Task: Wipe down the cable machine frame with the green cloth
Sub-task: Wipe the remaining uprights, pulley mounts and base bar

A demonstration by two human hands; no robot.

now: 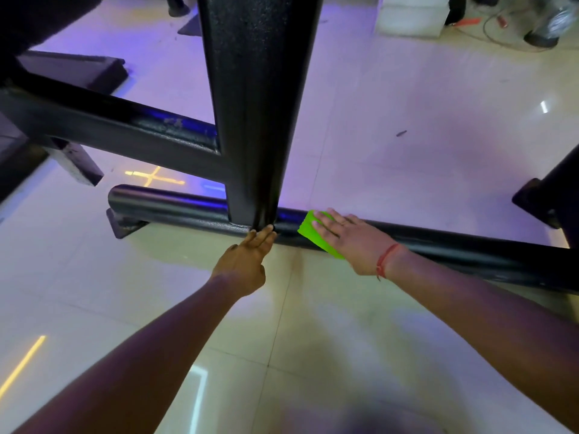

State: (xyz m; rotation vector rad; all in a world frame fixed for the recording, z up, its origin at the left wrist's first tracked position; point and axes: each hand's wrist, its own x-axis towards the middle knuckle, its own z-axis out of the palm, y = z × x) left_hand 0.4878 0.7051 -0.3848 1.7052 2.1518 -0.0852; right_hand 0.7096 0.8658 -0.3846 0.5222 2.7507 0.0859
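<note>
This is a gym floor, indoors. Heavy black steel machine frame (257,98) parts stand on it: a thick textured upright welded to a round base tube (438,245) and a slanted brace, with the foot of another black machine (545,195) at the right edge. The glossy pale floor tiles (407,126) reflect purple and yellow strip lighting, and loose cables (501,29) lie near a white block at the top right.

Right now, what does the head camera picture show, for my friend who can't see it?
A person's right hand presses a green cloth flat on the black floor bar of a cable machine frame. The left hand touches the base of the upright post with straight fingers, above a shiny tiled floor.
</note>
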